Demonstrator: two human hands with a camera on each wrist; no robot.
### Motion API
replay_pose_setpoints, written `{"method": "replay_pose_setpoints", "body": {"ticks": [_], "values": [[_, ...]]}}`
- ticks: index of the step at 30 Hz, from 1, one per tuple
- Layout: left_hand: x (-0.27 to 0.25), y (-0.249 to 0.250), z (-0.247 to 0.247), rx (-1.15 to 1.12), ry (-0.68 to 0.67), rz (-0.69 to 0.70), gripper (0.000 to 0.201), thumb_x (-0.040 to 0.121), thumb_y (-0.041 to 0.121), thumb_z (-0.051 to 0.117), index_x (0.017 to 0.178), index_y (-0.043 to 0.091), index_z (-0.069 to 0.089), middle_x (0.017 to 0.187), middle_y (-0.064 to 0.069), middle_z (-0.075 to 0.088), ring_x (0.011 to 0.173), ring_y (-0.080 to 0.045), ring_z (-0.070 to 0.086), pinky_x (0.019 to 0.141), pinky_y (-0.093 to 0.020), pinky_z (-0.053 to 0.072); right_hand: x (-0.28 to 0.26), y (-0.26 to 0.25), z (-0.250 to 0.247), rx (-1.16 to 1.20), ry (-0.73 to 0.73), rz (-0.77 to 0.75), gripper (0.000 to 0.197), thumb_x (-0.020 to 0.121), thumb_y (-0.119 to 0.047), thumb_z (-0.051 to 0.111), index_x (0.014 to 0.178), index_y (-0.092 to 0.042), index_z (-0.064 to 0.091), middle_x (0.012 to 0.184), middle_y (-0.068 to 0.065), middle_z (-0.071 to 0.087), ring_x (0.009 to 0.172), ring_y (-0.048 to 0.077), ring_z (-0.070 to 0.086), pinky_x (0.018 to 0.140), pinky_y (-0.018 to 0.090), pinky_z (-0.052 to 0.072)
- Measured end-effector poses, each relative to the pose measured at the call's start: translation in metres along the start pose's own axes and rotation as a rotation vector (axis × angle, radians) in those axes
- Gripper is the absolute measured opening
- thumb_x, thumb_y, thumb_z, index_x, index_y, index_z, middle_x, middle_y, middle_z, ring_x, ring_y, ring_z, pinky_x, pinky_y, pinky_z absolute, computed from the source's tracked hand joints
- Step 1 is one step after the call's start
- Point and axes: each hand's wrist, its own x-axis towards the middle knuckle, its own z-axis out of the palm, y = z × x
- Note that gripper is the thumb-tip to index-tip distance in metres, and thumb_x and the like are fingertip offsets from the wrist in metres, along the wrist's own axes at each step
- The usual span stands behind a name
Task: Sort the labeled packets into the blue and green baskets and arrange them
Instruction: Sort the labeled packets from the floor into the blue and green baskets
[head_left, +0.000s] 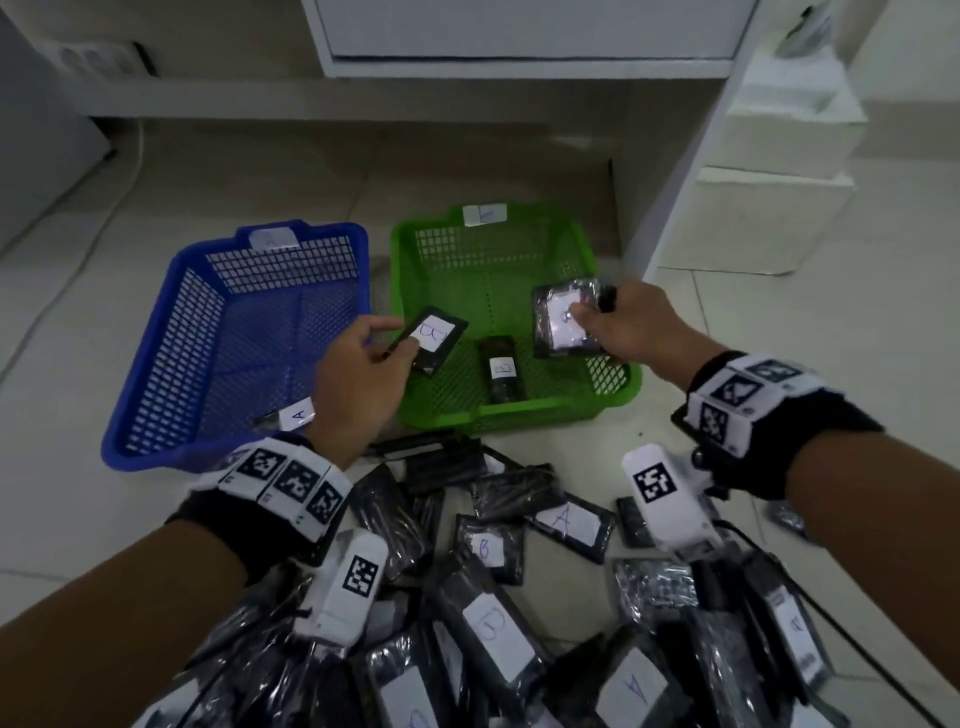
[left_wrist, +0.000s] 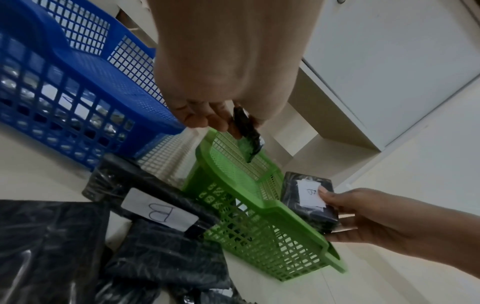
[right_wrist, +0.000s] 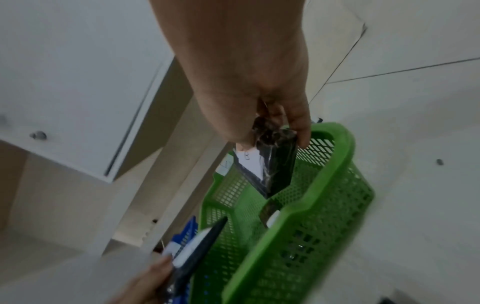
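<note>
My left hand pinches a black packet labelled B over the left side of the green basket. My right hand grips a second B packet above the basket's right side. A third B packet lies on the green basket's floor. The blue basket sits to its left with one packet labelled A in its near corner. The left wrist view shows the left hand's packet edge-on; the right wrist view shows the right hand's packet hanging into the green basket.
A heap of several black packets marked A or B covers the tiled floor in front of the baskets. A white cabinet stands behind them, and a white panel rises just right of the green basket.
</note>
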Motion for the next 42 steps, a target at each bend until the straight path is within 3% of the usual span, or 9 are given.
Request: {"method": "replay_pose_setpoints", "body": {"ticks": [5,10,15,20,25,30,35,38,42], "values": [[-0.001,-0.009,0.011,0.219,0.051,0.154,0.032,0.091,0.051,0.069,0.116,0.033,0.074,0.101,0.007,0.074,0.074,0.004,0.061,0.063,-0.019,0.051,0.011,0.005,0.019,-0.213,0.028,-0.216,0.041,0.098,-0.029,0.057,0.129,-0.006,0.046,0.101,0.02,0.064,0.093,0.036,0.061,0.072,0.03,0.038],[0.001,-0.008,0.019,0.479,0.057,0.303,0.041,0.093,0.063,0.058,0.109,0.03,0.077,0.095,0.006,0.077,0.081,-0.009,0.069,0.057,-0.016,0.042,0.011,-0.003,0.04,-0.407,-0.042,-0.278,0.02,0.095,-0.017,0.059,0.107,-0.002,0.06,0.096,0.017,0.063,0.09,0.033,0.062,0.068,0.028,0.038],[0.005,-0.01,0.021,0.744,-0.079,0.374,0.063,0.098,0.064,0.043,0.065,0.019,0.073,0.056,0.001,0.059,0.061,-0.023,0.06,0.049,-0.03,0.048,0.001,-0.015,0.033,-0.561,-0.02,-0.243,0.017,0.086,0.001,0.06,0.102,0.004,0.061,0.107,0.021,0.062,0.1,0.037,0.062,0.069,0.034,0.044],[-0.008,-0.003,0.004,0.651,-0.123,0.42,0.044,0.095,0.059,0.052,0.072,0.028,0.073,0.066,0.01,0.067,0.058,-0.01,0.059,0.05,-0.023,0.039,-0.014,-0.016,0.023,-0.574,-0.032,-0.337,0.021,0.084,-0.003,0.065,0.105,0.001,0.064,0.106,0.02,0.062,0.096,0.037,0.063,0.072,0.035,0.051],[-0.051,0.002,-0.009,0.616,-0.254,0.613,0.034,0.096,0.052,0.058,0.073,0.03,0.07,0.059,0.019,0.06,0.049,0.003,0.049,0.046,-0.019,0.032,-0.043,-0.017,0.028,-0.471,-0.154,-0.536,0.01,0.078,-0.008,0.066,0.083,-0.01,0.074,0.082,0.009,0.07,0.076,0.023,0.064,0.073,0.028,0.05],[-0.093,-0.018,-0.006,0.903,-0.661,0.607,0.026,0.095,0.048,0.052,0.112,0.036,0.067,0.105,0.013,0.069,0.095,-0.013,0.065,0.074,-0.035,0.056,-0.087,-0.019,0.032,-0.367,-0.439,-0.604,0.005,0.079,-0.011,0.075,0.082,-0.015,0.078,0.071,-0.01,0.066,0.061,-0.008,0.056,0.062,0.007,0.039],[-0.108,-0.042,0.004,0.943,-0.839,0.463,0.052,0.098,0.042,0.056,0.147,0.03,0.044,0.146,0.004,0.051,0.13,-0.023,0.047,0.098,-0.043,0.05,-0.115,0.004,0.054,-0.653,-0.566,-0.451,0.025,0.08,-0.024,0.078,0.088,-0.004,0.065,0.089,0.005,0.064,0.08,0.02,0.063,0.07,0.029,0.051],[-0.106,-0.046,0.013,0.936,-0.868,0.438,0.054,0.098,0.044,0.054,0.15,0.037,0.04,0.149,0.008,0.05,0.131,-0.029,0.046,0.097,-0.05,0.05,-0.129,0.024,0.07,-0.722,-0.561,-0.34,0.05,0.083,-0.039,0.074,0.112,-0.004,0.055,0.114,0.015,0.055,0.099,0.03,0.059,0.076,0.032,0.048],[-0.104,-0.05,0.023,0.9,-0.816,0.323,0.059,0.088,0.068,0.031,0.137,0.042,0.05,0.137,-0.001,0.055,0.13,-0.037,0.047,0.098,-0.061,0.046,-0.139,0.039,0.086,-0.707,-0.464,-0.301,0.078,0.075,-0.043,0.081,0.126,0.0,0.043,0.118,0.017,0.05,0.104,0.033,0.053,0.086,0.04,0.049]]}}
